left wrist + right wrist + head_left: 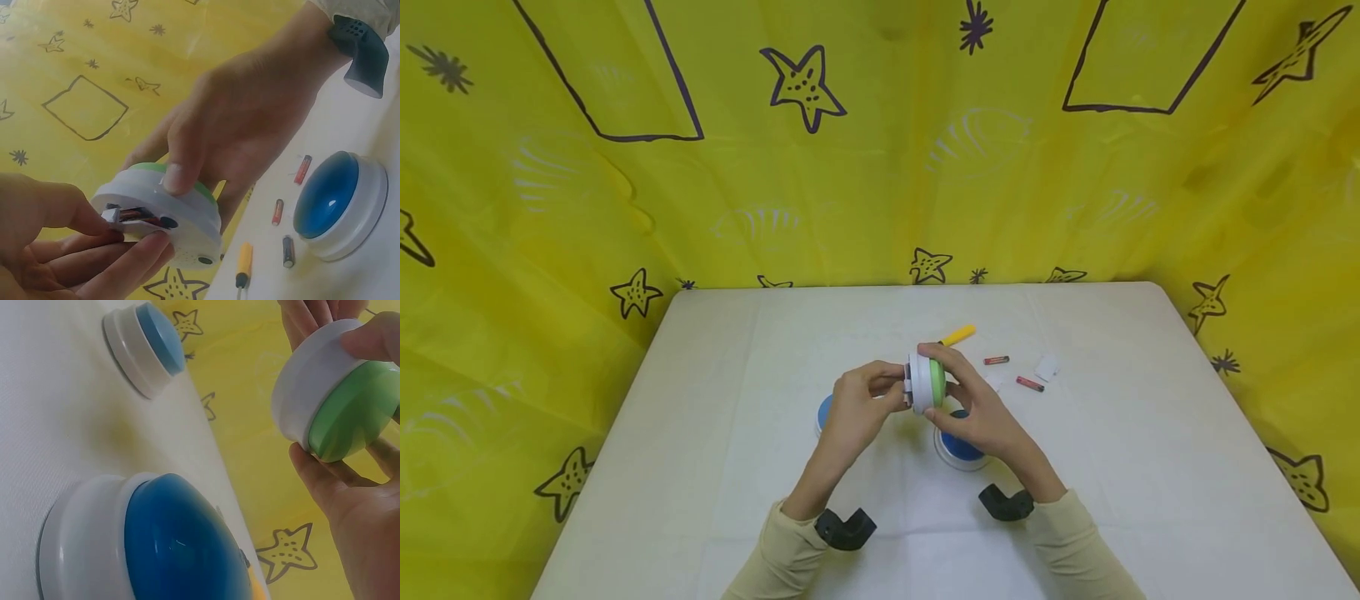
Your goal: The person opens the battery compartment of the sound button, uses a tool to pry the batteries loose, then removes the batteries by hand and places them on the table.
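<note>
- The white table (662, 500) spread across the lower half of the head view and bore the loose pieces, perhaps so both your hands could serve one item
- Your right hand (976, 404), just right of centre, grasped the green-domed button (923, 385) across its rim, a hold that likely steadied it and left its underside open
- Your left hand (861, 408), left of centre, pinched a small white flap (111, 216) at that underside
- That button sat between your hands, mid-frame, raised off the table; its dome pointed right, its underside left, and its long axis, across the disc, ran nearly up and down the frame
- The darker blue button (961, 447) and the lighter blue button (824, 412) rested dome up, lower centre, probably set aside; your left hand partly hid the lighter one
- The yellow screwdriver (958, 335) lay above your right hand, handle slanting to upper right
- Two red batteries (997, 360) lay apart, right of centre, likely within your reach
</note>
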A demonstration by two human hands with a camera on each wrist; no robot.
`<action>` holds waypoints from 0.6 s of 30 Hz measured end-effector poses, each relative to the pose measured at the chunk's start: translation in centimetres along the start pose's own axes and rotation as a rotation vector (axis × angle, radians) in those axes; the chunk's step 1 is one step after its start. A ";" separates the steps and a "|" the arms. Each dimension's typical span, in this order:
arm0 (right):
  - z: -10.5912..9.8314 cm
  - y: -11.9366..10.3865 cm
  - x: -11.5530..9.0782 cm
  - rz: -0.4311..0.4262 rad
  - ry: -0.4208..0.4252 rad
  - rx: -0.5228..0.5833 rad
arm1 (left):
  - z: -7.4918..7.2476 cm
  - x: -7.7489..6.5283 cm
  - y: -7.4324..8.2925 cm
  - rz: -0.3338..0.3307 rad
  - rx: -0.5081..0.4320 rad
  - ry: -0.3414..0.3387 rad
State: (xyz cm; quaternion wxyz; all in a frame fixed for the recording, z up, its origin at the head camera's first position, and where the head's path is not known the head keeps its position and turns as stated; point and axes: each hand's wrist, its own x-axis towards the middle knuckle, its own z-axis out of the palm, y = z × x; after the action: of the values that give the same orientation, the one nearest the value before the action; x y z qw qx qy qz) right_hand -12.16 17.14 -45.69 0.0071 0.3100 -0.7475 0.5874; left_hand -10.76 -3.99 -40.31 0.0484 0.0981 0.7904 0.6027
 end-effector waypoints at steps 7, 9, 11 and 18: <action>-0.4 -0.3 -0.2 0.071 -0.004 0.004 | -0.5 0.3 0.0 -0.063 -0.062 -0.041; -0.4 -0.4 -0.2 0.093 -0.004 0.007 | -0.6 0.4 0.0 -0.074 -0.062 -0.045; -0.5 -0.4 -0.2 0.109 -0.005 0.006 | -0.6 0.5 -0.1 -0.082 -0.056 -0.047; -0.5 -0.3 -0.3 0.148 -0.001 0.011 | -0.7 0.8 -0.4 -0.105 -0.072 -0.043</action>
State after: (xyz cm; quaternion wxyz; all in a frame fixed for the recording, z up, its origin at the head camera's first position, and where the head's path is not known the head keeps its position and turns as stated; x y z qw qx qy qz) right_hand -12.01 17.72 -45.41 -0.0383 0.2543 -0.7651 0.5903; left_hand -11.71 -4.59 -40.49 0.1003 0.0676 0.7709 0.6253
